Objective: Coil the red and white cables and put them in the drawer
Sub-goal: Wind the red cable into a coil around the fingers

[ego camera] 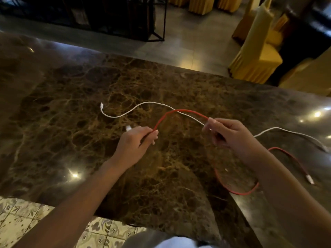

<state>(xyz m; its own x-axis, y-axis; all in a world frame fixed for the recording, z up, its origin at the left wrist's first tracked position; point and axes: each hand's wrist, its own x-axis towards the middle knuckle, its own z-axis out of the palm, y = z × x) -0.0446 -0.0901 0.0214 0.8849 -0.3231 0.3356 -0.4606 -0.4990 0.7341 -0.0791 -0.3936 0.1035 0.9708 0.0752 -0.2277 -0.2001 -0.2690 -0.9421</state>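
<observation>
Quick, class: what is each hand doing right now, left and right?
Left hand: pinches the red cable near its white plug end.
Right hand: grips the red cable further along; the white cable passes by its fingers, contact unclear.

Dim, warm light; small glare spots glint on the polished marble table [75, 97] left and right of the hands. Edges bend with wide-angle distortion, far corners fall dark, and detail is soft.

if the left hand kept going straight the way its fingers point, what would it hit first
Probably the red cable arching between both hands, then the right hand. Depth is unclear, so the left hand might pass under the arch.
</observation>
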